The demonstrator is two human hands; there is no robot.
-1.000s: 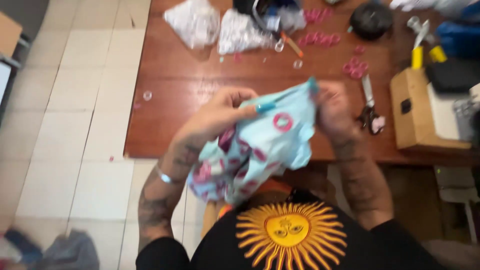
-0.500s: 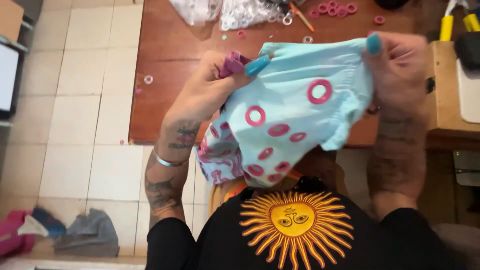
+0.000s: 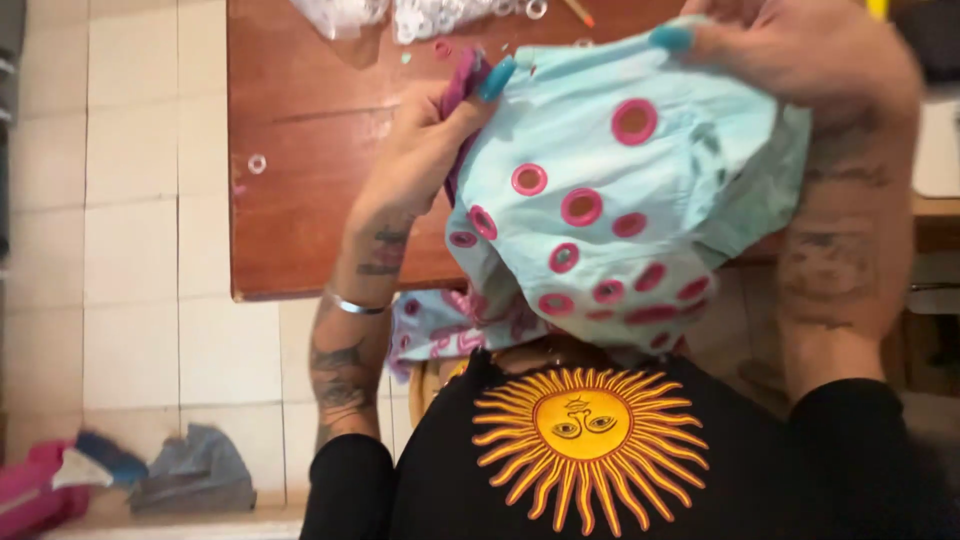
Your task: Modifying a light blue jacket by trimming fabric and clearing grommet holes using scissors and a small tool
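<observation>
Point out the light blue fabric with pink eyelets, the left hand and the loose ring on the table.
Light blue fabric with pink eyelets [image 3: 640, 170], head view: upper panel, between eyelets.
Left hand [image 3: 425, 155], head view: back of the hand.
Loose ring [image 3: 257, 163], head view: its rim, on the wooden table.

My left hand [image 3: 415, 165] and right hand [image 3: 800, 60] pinch the top edge of a pale blue cloth [image 3: 640, 190] studded with pink eyelet rings, holding it up over the wooden table [image 3: 300, 200]. Its lower folds hang toward my black shirt with a sun print [image 3: 590, 430]. Loose rings [image 3: 440, 15] lie at the table's far edge; crumpled rags [image 3: 190, 475] sit on the tiled floor.
</observation>
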